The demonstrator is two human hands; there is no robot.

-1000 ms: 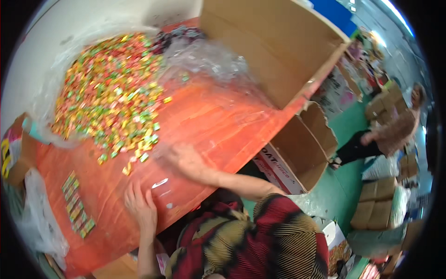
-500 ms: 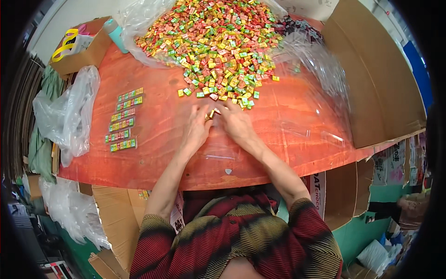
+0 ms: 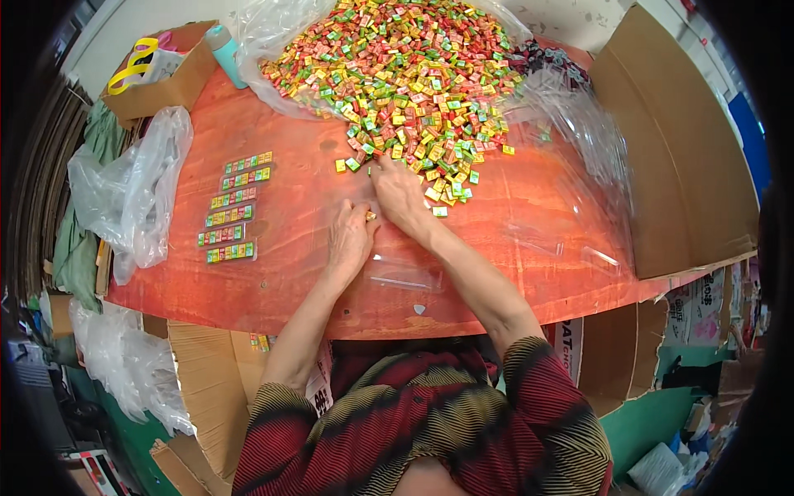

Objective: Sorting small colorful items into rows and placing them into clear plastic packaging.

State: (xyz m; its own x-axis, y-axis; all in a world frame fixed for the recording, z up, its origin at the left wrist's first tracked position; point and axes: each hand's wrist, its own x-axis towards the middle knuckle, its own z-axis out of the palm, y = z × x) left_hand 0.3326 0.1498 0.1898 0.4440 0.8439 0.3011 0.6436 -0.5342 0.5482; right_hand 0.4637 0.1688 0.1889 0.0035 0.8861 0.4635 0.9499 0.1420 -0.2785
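Observation:
A large heap of small boxes (image 3: pixel 422 91) in red, yellow and green spreads over the far middle of the table. My left hand (image 3: pixel 353 236) is closed in front of the heap, with a small yellowish box (image 3: pixel 370 216) showing at its fingertips. My right hand (image 3: pixel 399 192) reaches to the near edge of the heap. Its fingers are bent down among the boxes, and what they grip is hidden. On the left, several clear plastic packs (image 3: pixel 228 217) lie in a column, each filled with a row of the same boxes.
Clear plastic trays (image 3: pixel 405 274) lie before my hands and at the right. A tall cardboard sheet (image 3: pixel 670 149) stands at the right edge. Plastic bags (image 3: pixel 136 190), an open carton (image 3: pixel 169 87) and a turquoise bottle (image 3: pixel 226 56) are at the left.
My right hand has moved forward to the heap's edge. The left hand has stayed back with a small box, so the two hands are farther apart. The view has shifted a little.

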